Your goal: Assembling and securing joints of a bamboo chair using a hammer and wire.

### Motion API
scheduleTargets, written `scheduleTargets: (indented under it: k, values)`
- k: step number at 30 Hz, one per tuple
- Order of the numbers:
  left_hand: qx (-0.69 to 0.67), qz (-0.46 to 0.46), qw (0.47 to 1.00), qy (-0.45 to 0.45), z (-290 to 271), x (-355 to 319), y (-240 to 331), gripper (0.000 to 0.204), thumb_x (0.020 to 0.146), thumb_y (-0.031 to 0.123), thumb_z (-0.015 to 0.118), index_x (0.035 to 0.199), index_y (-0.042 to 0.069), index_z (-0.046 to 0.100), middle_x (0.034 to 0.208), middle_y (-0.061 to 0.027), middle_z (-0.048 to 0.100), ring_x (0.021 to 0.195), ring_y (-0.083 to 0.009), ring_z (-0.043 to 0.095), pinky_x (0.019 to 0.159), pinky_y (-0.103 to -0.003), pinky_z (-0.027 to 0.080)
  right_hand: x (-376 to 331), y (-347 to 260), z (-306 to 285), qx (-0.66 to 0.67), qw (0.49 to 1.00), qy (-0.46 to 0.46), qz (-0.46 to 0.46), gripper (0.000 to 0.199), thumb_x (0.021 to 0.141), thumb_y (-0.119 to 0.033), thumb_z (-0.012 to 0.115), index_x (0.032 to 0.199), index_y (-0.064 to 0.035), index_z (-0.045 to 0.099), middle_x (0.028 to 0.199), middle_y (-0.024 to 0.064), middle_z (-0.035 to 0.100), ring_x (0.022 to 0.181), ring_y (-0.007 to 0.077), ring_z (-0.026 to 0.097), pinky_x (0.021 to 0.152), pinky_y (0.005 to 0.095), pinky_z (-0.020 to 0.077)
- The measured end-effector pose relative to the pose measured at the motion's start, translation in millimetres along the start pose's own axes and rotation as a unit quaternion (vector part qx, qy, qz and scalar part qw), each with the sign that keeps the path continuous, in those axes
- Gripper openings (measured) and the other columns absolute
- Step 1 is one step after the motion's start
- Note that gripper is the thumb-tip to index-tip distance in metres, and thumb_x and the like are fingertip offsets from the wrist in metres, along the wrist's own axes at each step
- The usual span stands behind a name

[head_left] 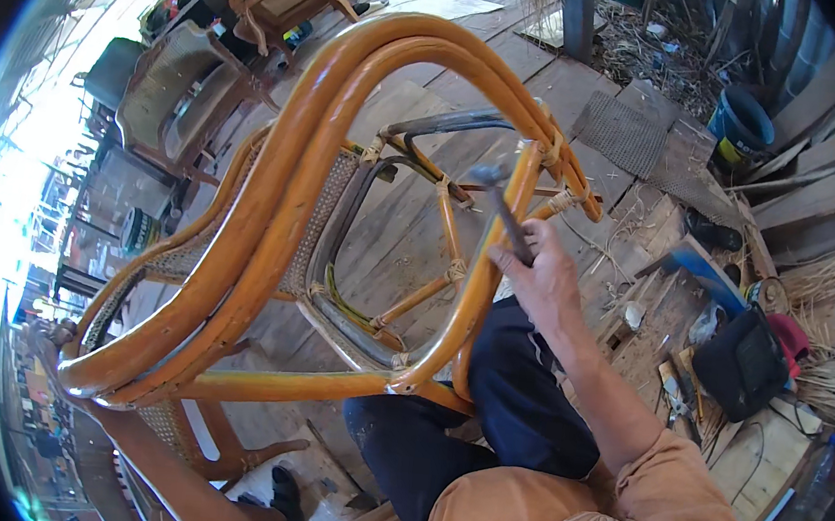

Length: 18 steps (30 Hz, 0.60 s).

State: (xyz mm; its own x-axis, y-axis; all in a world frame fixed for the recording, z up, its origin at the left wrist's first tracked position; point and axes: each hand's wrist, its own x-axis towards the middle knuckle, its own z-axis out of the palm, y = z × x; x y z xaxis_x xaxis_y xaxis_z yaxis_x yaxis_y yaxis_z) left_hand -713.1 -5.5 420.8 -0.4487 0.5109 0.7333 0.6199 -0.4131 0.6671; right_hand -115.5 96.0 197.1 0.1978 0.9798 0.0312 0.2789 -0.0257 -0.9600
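Observation:
A rattan chair frame (262, 185) of glossy orange-brown poles lies tipped over in front of me, across my legs. Woven cane mesh (316, 216) fills part of it, and bindings wrap several joints. My right hand (548, 278) is closed around the handle of a hammer (510, 217), its metal head just beside an upright pole near the top right of the frame. At the far left, my left hand (56, 333) grips the curved end of the frame; its forearm passes below the poles, and the palm is hidden.
Other cane chairs (176, 102) stand at the upper left. To the right are a dark bucket (740, 126), a black bag (741, 362), pliers (674, 396) and a plastic bottle (823, 462). Rattan scraps and a woven mat (621, 131) lie on the plank floor (380, 232).

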Motion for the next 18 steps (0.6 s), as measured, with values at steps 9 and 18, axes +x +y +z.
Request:
scheduleTargets:
  k: [9,18]
  values:
    - [-0.065,-0.069,0.995,0.036,-17.2,-66.7,-81.9,0.037,0.089,0.031,0.049,0.107,-0.001,0.057,0.098,-0.011,0.06,0.091,-0.0234,0.06,0.083,-0.037,0.05,15.5,9.6,-1.1,0.191,0.976,0.023,0.099,0.035,0.084,-0.034,0.067,0.089,-0.0011,0.057,0.063,0.003,0.055,0.038,0.0053,0.041,0.033,0.0193,0.0313]
    - [-0.116,-0.106,0.986,0.047,7.8,-98.3,-116.0,0.037,0.086,0.028,0.051,0.107,-0.002,0.057,0.099,-0.012,0.06,0.091,-0.0235,0.06,0.082,-0.037,0.051,22.0,9.0,-18.9,0.307,0.931,0.044,0.191,0.038,0.081,-0.038,0.069,0.087,-0.0019,0.059,0.074,0.0072,0.062,0.039,0.0086,0.043,0.034,0.0223,0.0329]
